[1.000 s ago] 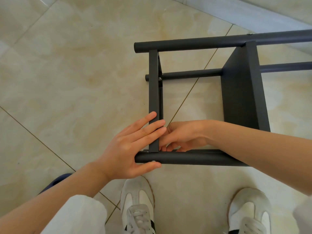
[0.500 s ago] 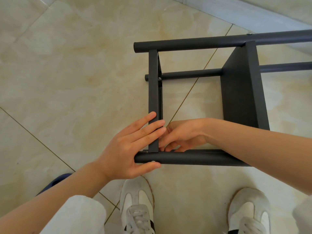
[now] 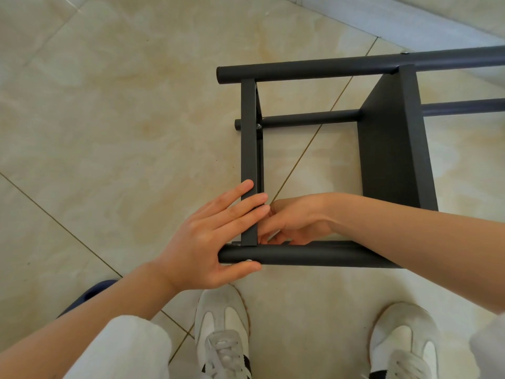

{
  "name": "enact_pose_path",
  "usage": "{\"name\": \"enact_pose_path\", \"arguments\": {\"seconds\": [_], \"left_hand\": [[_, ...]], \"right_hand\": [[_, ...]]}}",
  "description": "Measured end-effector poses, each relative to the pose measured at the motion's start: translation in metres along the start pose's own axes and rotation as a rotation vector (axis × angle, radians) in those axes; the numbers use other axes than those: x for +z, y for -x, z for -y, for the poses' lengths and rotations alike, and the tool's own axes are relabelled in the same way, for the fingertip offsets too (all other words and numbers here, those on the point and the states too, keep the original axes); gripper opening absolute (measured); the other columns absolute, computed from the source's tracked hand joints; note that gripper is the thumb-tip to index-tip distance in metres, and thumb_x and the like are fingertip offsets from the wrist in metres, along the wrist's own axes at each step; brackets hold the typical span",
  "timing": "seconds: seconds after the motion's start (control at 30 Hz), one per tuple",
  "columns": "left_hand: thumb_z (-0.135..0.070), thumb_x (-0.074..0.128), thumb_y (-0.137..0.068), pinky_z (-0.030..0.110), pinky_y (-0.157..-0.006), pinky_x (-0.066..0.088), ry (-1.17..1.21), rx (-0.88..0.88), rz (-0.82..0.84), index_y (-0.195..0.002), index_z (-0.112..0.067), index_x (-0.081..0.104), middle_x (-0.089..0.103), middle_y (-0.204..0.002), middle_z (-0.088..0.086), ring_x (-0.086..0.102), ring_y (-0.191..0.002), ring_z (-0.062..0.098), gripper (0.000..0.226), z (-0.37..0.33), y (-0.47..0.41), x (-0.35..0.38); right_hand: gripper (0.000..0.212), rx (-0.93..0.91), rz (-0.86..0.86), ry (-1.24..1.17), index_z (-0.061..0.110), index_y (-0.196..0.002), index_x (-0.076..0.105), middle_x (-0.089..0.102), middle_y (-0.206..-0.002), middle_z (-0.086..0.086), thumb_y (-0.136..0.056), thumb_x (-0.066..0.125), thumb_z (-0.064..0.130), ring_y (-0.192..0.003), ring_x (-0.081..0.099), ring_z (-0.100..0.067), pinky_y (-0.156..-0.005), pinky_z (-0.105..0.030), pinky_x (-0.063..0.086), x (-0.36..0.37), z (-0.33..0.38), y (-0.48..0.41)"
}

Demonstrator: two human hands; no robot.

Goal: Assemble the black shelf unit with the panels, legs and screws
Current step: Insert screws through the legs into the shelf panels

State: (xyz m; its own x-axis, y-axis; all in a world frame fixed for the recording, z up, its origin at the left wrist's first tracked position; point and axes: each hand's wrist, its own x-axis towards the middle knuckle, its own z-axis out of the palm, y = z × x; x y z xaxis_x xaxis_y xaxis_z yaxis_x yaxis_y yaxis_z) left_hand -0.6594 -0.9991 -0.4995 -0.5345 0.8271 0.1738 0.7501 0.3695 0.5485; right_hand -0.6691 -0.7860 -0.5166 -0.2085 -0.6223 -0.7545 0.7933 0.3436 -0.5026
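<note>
- A black shelf (image 3: 308, 119) lies on its side on the tiled floor (image 3: 109, 132), filling the right half of the frame, its legs running left to right.
- The end panel (image 3: 249, 138) stands on edge at centre frame. It spans from the far leg (image 3: 328, 69) near the top to the near leg (image 3: 314, 256) just above the person's feet.
- A second panel (image 3: 393, 154) sits parallel to it at the right, meeting the far leg.
- The left grip (image 3: 207, 236), at lower centre, is spread flat. Its straight fingers press across the lower end of the end panel, and its thumb lies along the near leg beside a silver screw (image 3: 249, 260). It curls round nothing.
- The right grip (image 3: 292, 220) reaches in from the right, fingers curled into the corner where the end panel meets the near leg. Whether it holds anything cannot be told, as the panel partly hides the fingertips.
- A left shoe (image 3: 221, 332) and a right shoe (image 3: 404, 343), both white, stand at the bottom edge.
</note>
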Motion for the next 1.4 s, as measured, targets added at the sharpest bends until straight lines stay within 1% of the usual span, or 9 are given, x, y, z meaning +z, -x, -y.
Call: {"name": "enact_pose_path", "arguments": {"seconds": [0.13, 0.27, 0.33, 0.53, 0.77, 0.93, 1.0, 1.2, 1.4], "left_hand": [[-0.045, 0.069, -0.088, 0.046, -0.116, 0.037, -0.004, 0.002, -0.003, -0.141, -0.004, 0.049, 0.046, -0.152, 0.01, 0.03, -0.149, 0.031, 0.07, 0.0, 0.0, 0.0], [-0.044, 0.069, -0.088, 0.046, -0.116, 0.037, -0.003, 0.003, -0.005, -0.141, -0.003, 0.05, 0.046, -0.151, 0.01, 0.03, -0.149, 0.032, 0.07, 0.0, 0.0, 0.0], [-0.045, 0.069, -0.088, 0.047, -0.116, 0.038, -0.003, 0.003, -0.003, -0.141, -0.003, 0.05, 0.046, -0.151, 0.01, 0.03, -0.149, 0.032, 0.07, 0.0, 0.0, 0.0], [-0.045, 0.069, -0.088, 0.046, -0.116, 0.037, -0.007, -0.001, -0.003, -0.141, -0.003, 0.05, 0.046, -0.151, 0.009, 0.03, -0.149, 0.032, 0.07, 0.0, 0.0, 0.0], [-0.047, 0.068, -0.088, 0.046, -0.116, 0.038, -0.022, 0.004, -0.007, -0.141, -0.004, 0.051, 0.047, -0.151, 0.009, 0.031, -0.148, 0.032, 0.07, 0.001, 0.001, 0.0], [-0.047, 0.068, -0.088, 0.045, -0.116, 0.038, -0.027, 0.009, -0.016, -0.14, -0.004, 0.051, 0.048, -0.15, 0.009, 0.032, -0.148, 0.031, 0.069, 0.0, 0.0, 0.0], [-0.047, 0.068, -0.088, 0.046, -0.116, 0.037, -0.028, 0.006, -0.012, -0.14, -0.004, 0.051, 0.048, -0.15, 0.009, 0.031, -0.148, 0.031, 0.069, 0.0, 0.0, 0.0], [-0.047, 0.066, -0.089, 0.043, -0.116, 0.037, -0.029, 0.014, -0.036, -0.139, -0.004, 0.052, 0.049, -0.149, 0.008, 0.033, -0.147, 0.031, 0.068, 0.0, 0.0, 0.0], [-0.047, 0.066, -0.089, 0.044, -0.115, 0.038, -0.025, 0.018, -0.039, -0.14, -0.004, 0.051, 0.049, -0.149, 0.008, 0.034, -0.147, 0.031, 0.067, 0.0, 0.0, 0.0]], "right_hand": [[0.039, 0.009, 0.008, -0.01, 0.002, -0.126, 0.061, 0.063, -0.111, -0.01, -0.094, 0.064, 0.024, -0.103, 0.061, -0.022, -0.108, -0.048, 0.044, -0.007, 0.001, 0.007], [0.037, 0.018, -0.006, 0.014, 0.004, -0.127, 0.061, 0.063, -0.125, -0.018, -0.095, 0.063, 0.022, -0.118, 0.062, -0.029, -0.107, -0.049, 0.044, -0.005, 0.002, 0.007], [0.034, 0.008, -0.013, 0.013, 0.009, -0.127, 0.063, 0.062, -0.13, -0.015, -0.095, 0.063, 0.021, -0.121, 0.061, -0.029, -0.106, -0.049, 0.046, -0.002, 0.003, 0.003], [0.038, 0.005, 0.004, 0.011, 0.005, -0.13, 0.059, 0.063, -0.117, -0.011, -0.095, 0.062, 0.019, -0.111, 0.06, -0.024, -0.107, -0.051, 0.044, -0.003, 0.005, 0.005], [0.033, -0.002, -0.01, 0.033, 0.01, -0.127, 0.063, 0.065, -0.127, -0.013, -0.095, 0.063, 0.019, -0.119, 0.062, -0.027, -0.102, -0.052, 0.048, 0.001, 0.005, 0.004], [0.032, 0.004, -0.01, 0.032, 0.001, -0.122, 0.062, 0.063, -0.108, -0.011, -0.094, 0.062, 0.017, -0.103, 0.059, -0.023, -0.104, -0.052, 0.046, -0.002, 0.007, 0.009], [0.027, 0.008, -0.006, 0.033, 0.004, -0.117, 0.066, 0.064, -0.105, -0.009, -0.094, 0.062, 0.017, -0.102, 0.06, -0.022, -0.104, -0.051, 0.046, -0.003, 0.007, 0.011], [0.031, -0.026, -0.031, 0.05, 0.008, -0.123, 0.065, 0.065, -0.114, -0.015, -0.093, 0.063, 0.016, -0.103, 0.063, -0.022, -0.101, -0.05, 0.049, 0.003, 0.007, 0.004], [0.037, -0.019, -0.012, 0.052, 0.0, -0.126, 0.06, 0.061, -0.108, -0.011, -0.092, 0.064, 0.015, -0.103, 0.056, -0.023, -0.103, -0.051, 0.047, -0.004, 0.008, 0.01]]}}
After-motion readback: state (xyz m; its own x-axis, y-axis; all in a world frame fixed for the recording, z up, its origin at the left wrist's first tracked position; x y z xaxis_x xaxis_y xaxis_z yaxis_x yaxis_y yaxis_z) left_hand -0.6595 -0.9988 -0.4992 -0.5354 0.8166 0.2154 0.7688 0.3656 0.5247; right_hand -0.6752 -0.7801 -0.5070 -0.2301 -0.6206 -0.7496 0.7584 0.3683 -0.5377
